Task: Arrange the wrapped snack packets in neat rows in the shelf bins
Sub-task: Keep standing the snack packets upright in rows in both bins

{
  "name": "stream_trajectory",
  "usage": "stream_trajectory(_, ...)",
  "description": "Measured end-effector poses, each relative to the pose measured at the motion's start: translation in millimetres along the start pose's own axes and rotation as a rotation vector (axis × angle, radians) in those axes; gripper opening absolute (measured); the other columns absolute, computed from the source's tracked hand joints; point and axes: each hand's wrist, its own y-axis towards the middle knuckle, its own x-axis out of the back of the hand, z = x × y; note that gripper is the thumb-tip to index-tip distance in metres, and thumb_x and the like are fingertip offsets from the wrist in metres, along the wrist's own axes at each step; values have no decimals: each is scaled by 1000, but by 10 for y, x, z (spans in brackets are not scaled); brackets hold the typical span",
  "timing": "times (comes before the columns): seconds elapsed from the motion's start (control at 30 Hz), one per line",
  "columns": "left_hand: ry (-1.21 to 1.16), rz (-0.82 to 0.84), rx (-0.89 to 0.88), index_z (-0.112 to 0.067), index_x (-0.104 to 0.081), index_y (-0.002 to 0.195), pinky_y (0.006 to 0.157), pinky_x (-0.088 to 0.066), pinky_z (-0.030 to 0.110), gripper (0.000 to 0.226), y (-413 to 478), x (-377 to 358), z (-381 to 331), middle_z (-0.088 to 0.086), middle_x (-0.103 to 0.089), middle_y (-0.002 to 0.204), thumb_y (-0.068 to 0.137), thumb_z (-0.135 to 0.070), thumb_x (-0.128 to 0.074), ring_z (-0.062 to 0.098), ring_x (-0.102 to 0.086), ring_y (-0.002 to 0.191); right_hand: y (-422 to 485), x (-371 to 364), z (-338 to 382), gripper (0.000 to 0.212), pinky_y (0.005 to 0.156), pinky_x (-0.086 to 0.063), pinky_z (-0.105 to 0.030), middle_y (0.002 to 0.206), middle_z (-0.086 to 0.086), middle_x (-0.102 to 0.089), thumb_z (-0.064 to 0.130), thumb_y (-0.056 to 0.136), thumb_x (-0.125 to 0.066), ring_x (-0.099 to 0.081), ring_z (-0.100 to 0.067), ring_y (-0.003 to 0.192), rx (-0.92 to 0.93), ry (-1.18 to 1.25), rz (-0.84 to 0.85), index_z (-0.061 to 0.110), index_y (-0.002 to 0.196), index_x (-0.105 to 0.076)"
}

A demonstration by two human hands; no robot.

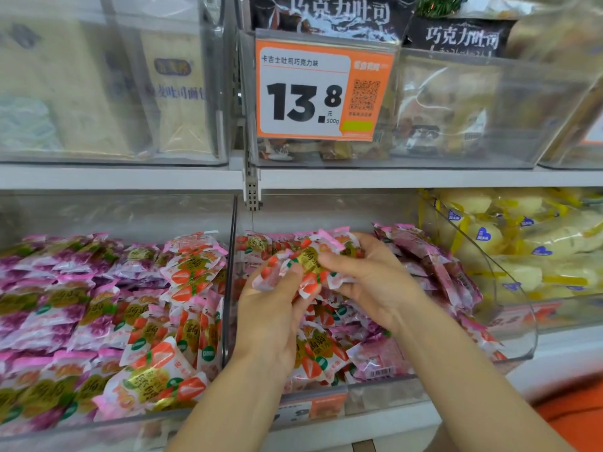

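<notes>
Both hands hold a small bunch of strawberry snack packets (308, 261), white and pink with red berries and a gold label, above the middle clear bin (509, 340). My left hand (272, 316) grips the bunch from below and the left. My right hand (372, 272) pinches it from the right, thumb on the gold label. More strawberry packets (318, 350) lie loosely piled in the bin under the hands. Paler pink packets (434, 259) stand in a leaning row along the bin's right side.
The left bin (230, 288) holds purple grape packets (49, 288) and strawberry packets (189, 321) in rough rows. Yellow wrapped snacks (522, 243) fill the bin at right. An orange price sign (323, 89) hangs on the upper shelf's bin of chocolate toast bags.
</notes>
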Motion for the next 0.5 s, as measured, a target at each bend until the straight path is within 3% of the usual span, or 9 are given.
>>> stream_trajectory(0.13,85,39,-22,-6,-51,129,93,-52,38,45,-14,15,-8,11,-67,108,86,-1,-62,18,-68,94,212,27,28,40,85,-54,-47,103,-18,-68,-9,76,-68,-68,-28,85,34,-10,-167,8,109,-54)
stream_trajectory(0.2,109,41,-18,0,-38,139,97,-50,40,56,-8,26,-16,12,-63,114,87,3,-59,18,-66,94,436,115,111,50,85,-54,-46,107,-17,-66,-9,74,-70,-67,-29,92,52,-144,-227,6,117,-52)
stream_trajectory(0.3,100,44,-8,2,-32,142,101,-46,40,57,13,35,-25,18,-54,130,89,9,-52,19,-62,103,774,89,166,50,88,-53,-43,107,-12,-66,-4,71,-76,-65,-28,100,72,-441,-241,9,115,-56)
stream_trajectory(0.43,34,57,-4,-5,-43,136,104,-44,40,50,6,53,-29,15,-57,125,90,11,-49,20,-62,105,1056,-196,94,54,86,-45,-26,111,-8,-62,6,71,-79,-59,-21,103,129,-756,-99,5,119,-54)
stream_trajectory(0.5,-9,42,17,-4,-44,135,101,-47,39,48,23,70,-26,14,-59,122,90,11,-50,22,-64,104,1113,-287,2,60,83,-43,-24,115,-10,-59,12,73,-79,-57,-24,108,207,-1005,-115,3,123,-48)
